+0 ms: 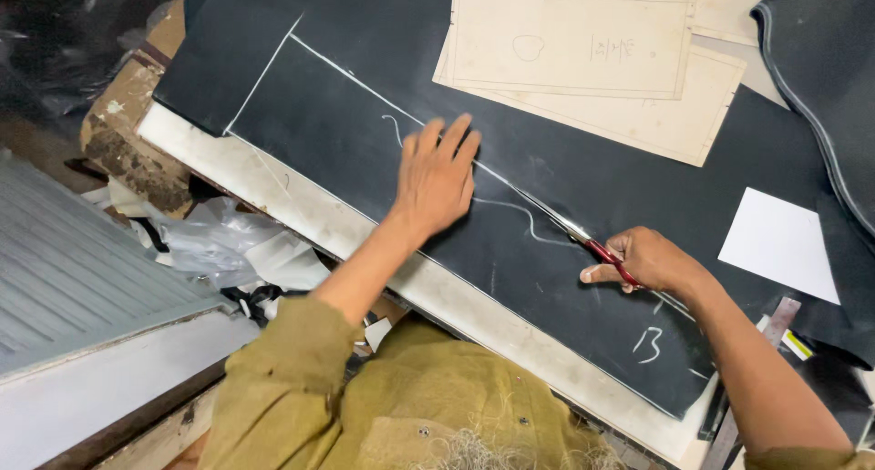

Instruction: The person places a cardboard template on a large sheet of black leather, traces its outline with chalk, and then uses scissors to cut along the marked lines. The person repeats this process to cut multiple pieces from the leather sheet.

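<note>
Right hand [649, 260] is closed on red-handled scissors [583, 237], set along a chalk line [365, 85] on the black sheet [365, 151]. Left hand [437, 174] is pressed flat, fingers spread, just beside that line. Bare sheet is left beyond the blades; paper patterns [583, 60] are kept well apart.

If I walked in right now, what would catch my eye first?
Probably the big black sheet marked with white chalk lines, spread across the table. The right hand works red-handled scissors along a chalk line near the middle, while the left hand presses flat on the sheet. Pale card patterns lie at the top.
</note>
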